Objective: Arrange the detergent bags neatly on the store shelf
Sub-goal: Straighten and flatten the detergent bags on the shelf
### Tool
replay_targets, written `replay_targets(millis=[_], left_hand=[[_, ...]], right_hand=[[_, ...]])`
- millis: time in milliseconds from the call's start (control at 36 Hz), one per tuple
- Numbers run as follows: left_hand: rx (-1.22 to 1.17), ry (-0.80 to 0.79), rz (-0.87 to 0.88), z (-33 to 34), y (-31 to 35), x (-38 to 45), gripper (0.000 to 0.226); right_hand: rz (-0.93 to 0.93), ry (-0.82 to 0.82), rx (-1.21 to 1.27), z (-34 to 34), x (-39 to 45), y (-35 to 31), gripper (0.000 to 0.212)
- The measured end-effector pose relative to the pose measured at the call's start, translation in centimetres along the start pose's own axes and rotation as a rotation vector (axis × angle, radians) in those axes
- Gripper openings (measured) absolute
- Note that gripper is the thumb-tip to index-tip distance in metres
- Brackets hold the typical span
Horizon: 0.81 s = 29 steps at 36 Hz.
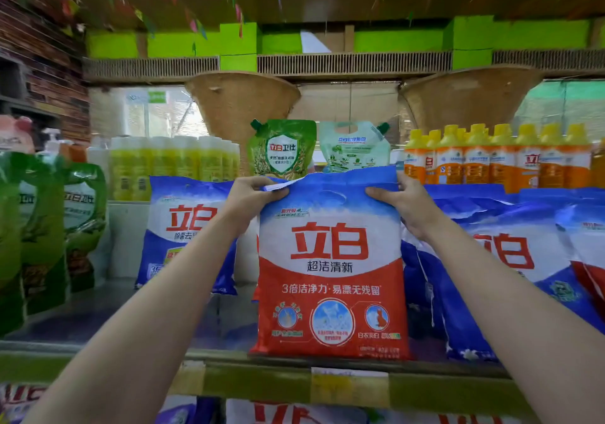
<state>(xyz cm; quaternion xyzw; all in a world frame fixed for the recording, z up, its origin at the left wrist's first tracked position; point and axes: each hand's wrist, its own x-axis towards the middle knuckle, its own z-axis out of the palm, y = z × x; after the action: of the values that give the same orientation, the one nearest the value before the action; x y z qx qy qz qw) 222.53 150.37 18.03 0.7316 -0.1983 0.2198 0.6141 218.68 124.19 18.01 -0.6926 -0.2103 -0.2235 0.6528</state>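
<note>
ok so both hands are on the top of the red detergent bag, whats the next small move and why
Probably ease the red detergent bag back from the shelf's front lip: it stands upright at the edge, while the blue bag on its left sits further back. Left hand and right hand already pinch its top corners.

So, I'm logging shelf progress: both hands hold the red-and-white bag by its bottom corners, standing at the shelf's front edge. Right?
Not quite. The head view shows the left hand and right hand gripping the bag by its top corners, not the bottom. It does stand at the shelf front edge.

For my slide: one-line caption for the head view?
Both hands, left and right, hold a red detergent bag upright on the shelf.
</note>
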Motion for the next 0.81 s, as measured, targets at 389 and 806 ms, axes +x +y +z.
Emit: replay_targets(millis=[389, 806], left_hand=[[0.972, -0.388, 0.274, -0.8, 5.4, 1.7, 0.030], [1.130, -0.382, 0.420, 0.0, 5.5, 2.6, 0.047]], right_hand=[[-0.200, -0.224, -1.051, -0.1, 0.9, -4.0, 0.034], [-0.202, -0.212, -1.208, 0.2, 2.1, -5.0, 0.043]])
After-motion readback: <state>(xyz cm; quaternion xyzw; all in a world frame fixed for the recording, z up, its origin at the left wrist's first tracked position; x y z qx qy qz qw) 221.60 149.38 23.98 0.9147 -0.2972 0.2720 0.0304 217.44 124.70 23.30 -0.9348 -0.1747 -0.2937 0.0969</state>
